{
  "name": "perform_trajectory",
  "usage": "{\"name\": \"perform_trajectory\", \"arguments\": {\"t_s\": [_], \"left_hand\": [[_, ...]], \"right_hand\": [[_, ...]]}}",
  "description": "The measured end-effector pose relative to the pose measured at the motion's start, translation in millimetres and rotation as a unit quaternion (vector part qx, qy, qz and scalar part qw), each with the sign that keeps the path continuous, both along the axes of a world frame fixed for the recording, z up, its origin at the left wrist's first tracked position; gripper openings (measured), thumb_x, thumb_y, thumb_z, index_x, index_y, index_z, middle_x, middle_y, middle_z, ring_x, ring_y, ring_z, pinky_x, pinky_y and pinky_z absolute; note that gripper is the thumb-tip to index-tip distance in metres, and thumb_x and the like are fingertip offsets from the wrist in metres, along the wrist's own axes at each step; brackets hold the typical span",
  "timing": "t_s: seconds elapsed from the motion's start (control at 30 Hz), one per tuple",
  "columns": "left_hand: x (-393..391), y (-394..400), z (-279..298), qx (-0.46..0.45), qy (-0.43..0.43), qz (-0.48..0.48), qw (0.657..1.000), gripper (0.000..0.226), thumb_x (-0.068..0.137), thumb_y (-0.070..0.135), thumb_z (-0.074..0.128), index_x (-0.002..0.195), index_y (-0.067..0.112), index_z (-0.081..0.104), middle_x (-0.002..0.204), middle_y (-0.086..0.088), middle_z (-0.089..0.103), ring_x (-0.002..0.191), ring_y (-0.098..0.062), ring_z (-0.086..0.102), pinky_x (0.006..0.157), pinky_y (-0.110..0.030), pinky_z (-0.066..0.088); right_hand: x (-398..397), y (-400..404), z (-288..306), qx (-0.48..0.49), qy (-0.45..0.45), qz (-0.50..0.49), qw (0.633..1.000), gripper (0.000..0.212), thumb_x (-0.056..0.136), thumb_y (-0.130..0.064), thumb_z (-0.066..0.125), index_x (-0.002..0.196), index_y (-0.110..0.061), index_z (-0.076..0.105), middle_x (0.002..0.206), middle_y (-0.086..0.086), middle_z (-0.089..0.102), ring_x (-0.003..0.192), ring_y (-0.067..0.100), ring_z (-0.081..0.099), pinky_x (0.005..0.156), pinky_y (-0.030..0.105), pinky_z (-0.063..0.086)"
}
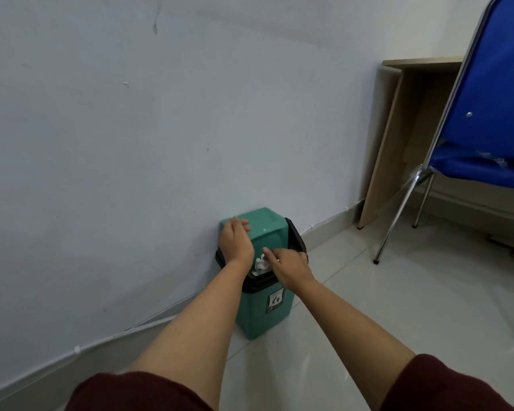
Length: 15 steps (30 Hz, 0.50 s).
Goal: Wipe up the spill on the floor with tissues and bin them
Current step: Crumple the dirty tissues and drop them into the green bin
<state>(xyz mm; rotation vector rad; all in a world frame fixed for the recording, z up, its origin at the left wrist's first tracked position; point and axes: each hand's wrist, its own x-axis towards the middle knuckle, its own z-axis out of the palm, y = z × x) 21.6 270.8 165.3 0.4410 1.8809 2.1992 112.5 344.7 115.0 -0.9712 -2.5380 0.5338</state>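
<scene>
Standing on the floor (368,307) against the wall (131,129) is one green bin (261,315) with a black rim and one green swing lid (264,229), which is tilted up toward the wall. One label is seen on the bin's front face. Two hands are held over it. The left hand (235,241) is laid on the lid's left part, its fingers curled over the lid's upper edge, so its grip is closed on the lid. The right hand (288,268) is placed over the opening at the bin's near right side, with its fingers bent down onto one crumpled white tissue (260,264); whether the tissue is pinched or only pressed cannot be told, so the state of that grip cannot be told. The tissue is lodged in the bin's mouth, between the two hands, just below the raised lid. Whether more than one tissue is wadded there cannot be made out.

Two bare forearms are seen, with two dark red sleeves (137,393) at the bottom edge. To the right, one blue chair (493,114) with chrome legs is seen well apart from the bin, and one wooden desk (398,120) is set against the wall behind it. One thin white cable is run along the base of the wall.
</scene>
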Motion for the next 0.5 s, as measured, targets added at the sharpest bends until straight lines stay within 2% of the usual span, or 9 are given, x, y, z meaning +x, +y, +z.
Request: {"name": "perform_trajectory", "arguments": {"t_s": [0.07,0.17,0.27,0.33,0.37,0.4,0.43,0.47,0.5], "left_hand": [[-4,-4,-6,-0.053,0.080,0.038,0.995,0.025,0.096,0.015,0.040,0.094,0.008,0.063,0.099,-0.010,0.065,0.085,-0.016,0.054,0.071,-0.025,0.038],[-9,-6,-14,-0.119,0.159,0.028,0.980,0.026,0.097,0.017,0.039,0.102,0.008,0.064,0.112,-0.010,0.061,0.101,-0.022,0.053,0.085,-0.030,0.042],[-9,-5,-19,-0.145,0.161,-0.014,0.976,0.030,0.099,0.023,0.038,0.105,0.007,0.062,0.110,-0.011,0.061,0.095,-0.020,0.053,0.082,-0.030,0.041],[-8,-6,-23,-0.149,0.163,-0.032,0.975,0.033,0.100,0.024,0.036,0.106,0.005,0.062,0.111,-0.011,0.061,0.099,-0.022,0.054,0.086,-0.030,0.040],[-7,-6,-25,-0.152,0.169,-0.035,0.973,0.033,0.100,0.024,0.035,0.106,0.005,0.061,0.111,-0.011,0.060,0.101,-0.023,0.053,0.088,-0.030,0.039],[-7,-7,-26,-0.157,0.177,-0.037,0.971,0.033,0.101,0.024,0.035,0.105,0.005,0.061,0.110,-0.011,0.060,0.101,-0.023,0.053,0.088,-0.030,0.038],[-7,-7,-27,-0.162,0.184,-0.040,0.969,0.033,0.101,0.024,0.034,0.101,0.005,0.061,0.108,-0.011,0.060,0.100,-0.024,0.053,0.088,-0.031,0.039],[-7,-7,-28,-0.166,0.191,-0.044,0.966,0.034,0.101,0.024,0.033,0.095,0.004,0.060,0.104,-0.012,0.060,0.097,-0.025,0.054,0.087,-0.033,0.041],[-7,-7,-28,-0.169,0.200,-0.047,0.964,0.035,0.101,0.024,0.033,0.090,0.003,0.059,0.100,-0.013,0.060,0.095,-0.027,0.054,0.087,-0.037,0.042]], "right_hand": [[-3,-2,-2,0.015,-0.027,-0.005,1.000,0.057,0.102,-0.052,0.020,0.110,-0.013,0.062,0.094,0.005,0.066,0.095,0.024,0.060,0.102,0.044,0.027],[-11,-7,-5,0.067,-0.151,0.029,0.986,0.059,0.102,-0.046,0.010,0.123,-0.023,0.061,0.092,0.005,0.060,0.100,0.025,0.055,0.105,0.050,0.021],[-21,-6,-12,0.024,-0.197,0.050,0.979,0.055,0.102,-0.046,0.008,0.138,-0.030,0.046,0.109,0.009,0.066,0.116,0.028,0.051,0.110,0.062,0.008],[-26,-1,-14,-0.035,-0.186,0.051,0.981,0.055,0.101,-0.048,0.005,0.146,-0.034,0.034,0.125,0.010,0.062,0.126,0.030,0.046,0.112,0.061,0.003],[-27,3,-15,-0.066,-0.163,0.051,0.983,0.061,0.100,-0.052,0.002,0.143,-0.034,0.041,0.126,0.010,0.061,0.127,0.029,0.045,0.113,0.059,0.004],[-26,5,-14,-0.094,-0.122,0.049,0.987,0.068,0.098,-0.057,0.001,0.128,-0.032,0.057,0.119,0.010,0.064,0.123,0.029,0.048,0.113,0.056,0.009],[-23,8,-15,-0.114,-0.064,0.044,0.990,0.074,0.097,-0.062,0.003,0.101,-0.027,0.068,0.102,0.009,0.066,0.112,0.028,0.053,0.110,0.051,0.021],[-20,11,-15,-0.128,0.005,0.037,0.991,0.073,0.095,-0.065,0.008,0.073,-0.022,0.063,0.084,0.007,0.063,0.096,0.027,0.056,0.098,0.044,0.034],[-16,12,-15,-0.134,0.076,0.031,0.988,0.069,0.095,-0.066,0.014,0.060,-0.020,0.053,0.071,0.003,0.058,0.080,0.025,0.056,0.082,0.037,0.041]]}}
